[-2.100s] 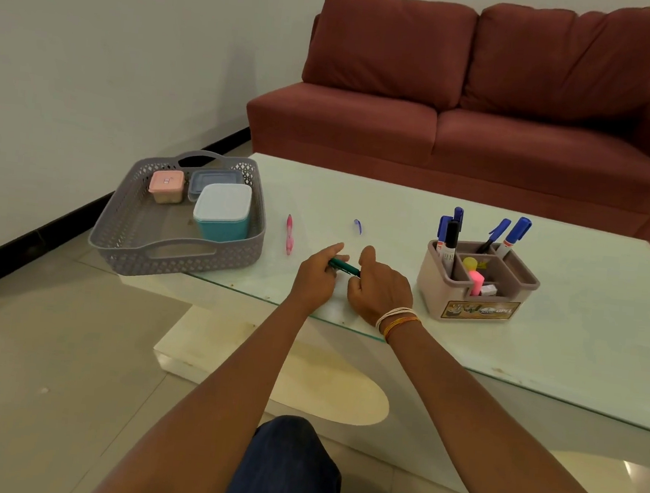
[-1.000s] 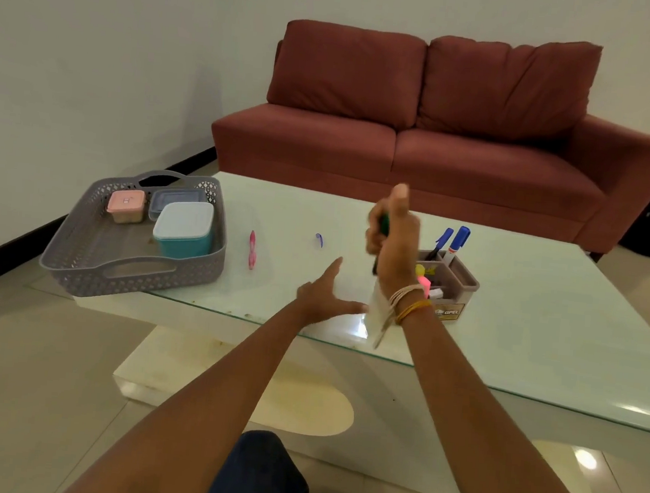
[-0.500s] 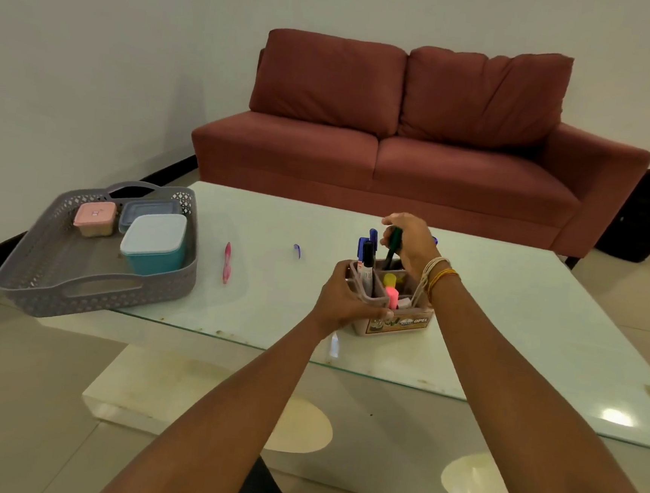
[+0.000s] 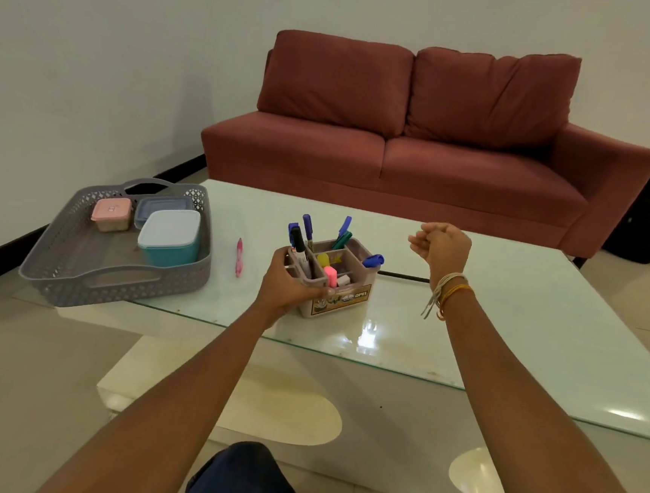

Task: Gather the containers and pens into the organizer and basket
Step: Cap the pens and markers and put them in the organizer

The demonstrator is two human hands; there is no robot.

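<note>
Left hand (image 4: 289, 282): fingers curl round the near left corner of the organizer (image 4: 337, 290), thumb along its front wall, steadying it on the table (image 4: 505, 321).

Right hand (image 4: 439, 246): raised beside the organizer's far right, fingers (image 4: 418, 240) loosely curled inward, holding nothing.

Organizer: beige plastic caddy with several compartments, standing upright. Between and just beyond the left fingers stand a black marker (image 4: 300, 246) and blue pens; a green marker (image 4: 343, 239) leans in the rear compartment; a pink highlighter (image 4: 330, 276) sits in front.

Pink pen (image 4: 239, 256): lies loose on the table, just left of the left fingers, between organizer and basket (image 4: 77, 275). Likely light, stiff and smooth; apt to roll on glass. Best pinched mid-barrel.

Basket: grey perforated tray, well left of the fingers, overhanging the table edge. Holds a teal container (image 4: 171, 236), a pink container (image 4: 111, 212) and a grey-blue container (image 4: 162, 206), all lidded. Rigid plastic, probably light; lift the basket by its cut-out handles.

Beyond: red sofa (image 4: 404, 135).
</note>
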